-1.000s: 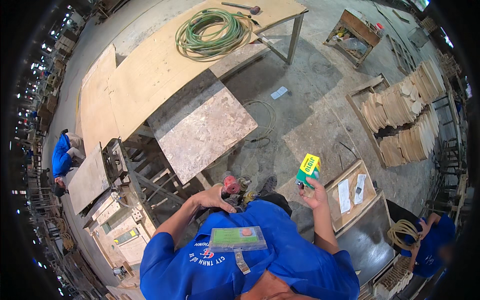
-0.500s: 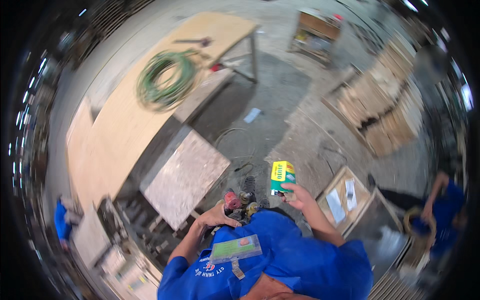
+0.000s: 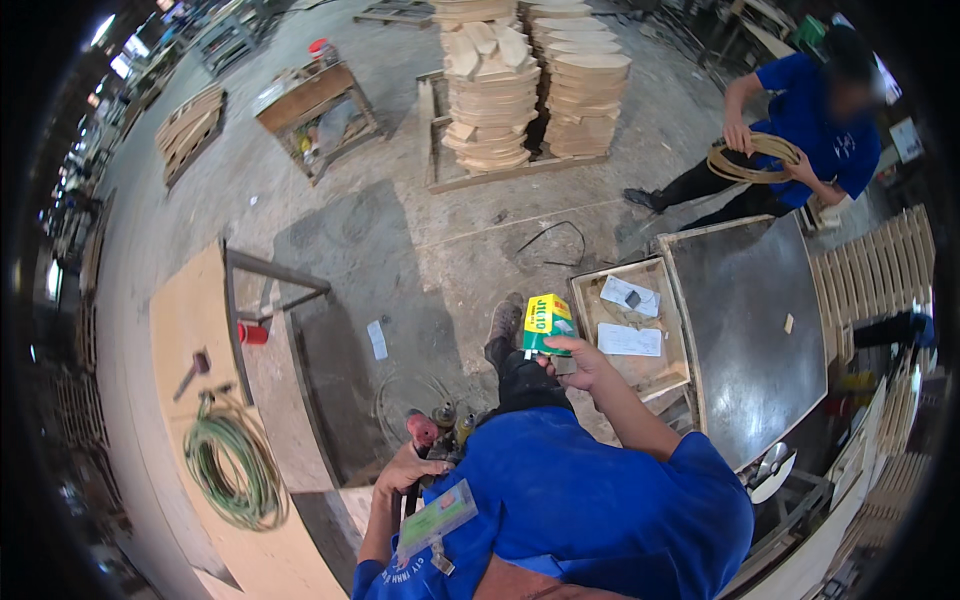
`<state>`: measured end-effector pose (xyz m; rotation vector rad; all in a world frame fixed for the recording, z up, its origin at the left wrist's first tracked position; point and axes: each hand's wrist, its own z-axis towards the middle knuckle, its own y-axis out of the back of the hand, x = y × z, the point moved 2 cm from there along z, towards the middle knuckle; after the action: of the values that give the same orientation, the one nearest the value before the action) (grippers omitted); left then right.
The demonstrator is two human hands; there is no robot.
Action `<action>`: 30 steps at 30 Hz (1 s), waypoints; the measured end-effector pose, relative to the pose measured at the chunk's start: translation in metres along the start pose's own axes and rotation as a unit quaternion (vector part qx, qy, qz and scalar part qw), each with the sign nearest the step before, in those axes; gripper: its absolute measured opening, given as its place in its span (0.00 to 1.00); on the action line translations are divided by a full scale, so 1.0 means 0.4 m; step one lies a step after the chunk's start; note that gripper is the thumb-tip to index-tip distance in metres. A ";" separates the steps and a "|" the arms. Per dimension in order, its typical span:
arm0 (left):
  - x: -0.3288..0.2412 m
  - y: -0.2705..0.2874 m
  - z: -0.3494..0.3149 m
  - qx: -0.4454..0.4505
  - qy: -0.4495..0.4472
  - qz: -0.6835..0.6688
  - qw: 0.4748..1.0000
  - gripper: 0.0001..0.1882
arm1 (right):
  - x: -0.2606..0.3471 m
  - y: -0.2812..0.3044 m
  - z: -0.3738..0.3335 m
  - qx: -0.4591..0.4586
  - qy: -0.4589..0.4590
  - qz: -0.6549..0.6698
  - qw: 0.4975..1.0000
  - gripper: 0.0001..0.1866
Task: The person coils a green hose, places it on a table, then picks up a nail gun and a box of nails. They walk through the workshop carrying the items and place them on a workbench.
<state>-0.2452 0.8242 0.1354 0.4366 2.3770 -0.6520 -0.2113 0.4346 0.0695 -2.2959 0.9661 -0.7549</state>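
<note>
In my right hand (image 3: 588, 366) is a small green and yellow cardboard box (image 3: 548, 322), gripped at its near end, out in front of my body. My left hand (image 3: 412, 468) is closed around a red-topped hand tool (image 3: 422, 430), held low by my waist. Beside that tool are brass-coloured round parts (image 3: 464, 430), partly hidden by my shirt; I cannot tell whether they belong to it. A shoe (image 3: 507, 318) of mine shows just left of the box.
Left, a plywood-topped table (image 3: 185, 345) bears a coiled green hose (image 3: 235, 470) and a hammer-like tool (image 3: 192, 375). Right, a wooden tray (image 3: 675, 376) with papers adjoins a dark-topped table (image 3: 750, 330). A co-worker (image 3: 815, 130) holds a coil (image 3: 745, 160). Stacked wooden pieces (image 3: 490, 95) stand ahead.
The view has swung to the right, so the hose table now lies farther left and the co-worker shows more fully. Both hands keep hold of the box and the tool.
</note>
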 end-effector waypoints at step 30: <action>-1.506 -0.262 1.432 0.376 0.119 0.329 0.858 0.38 | 1.204 -0.039 0.339 -0.127 0.314 0.290 0.895 0.17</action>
<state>0.4351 0.3367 0.1716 1.6539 1.8752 -1.2090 0.1689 0.1135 0.1216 -1.7836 2.0285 -1.1686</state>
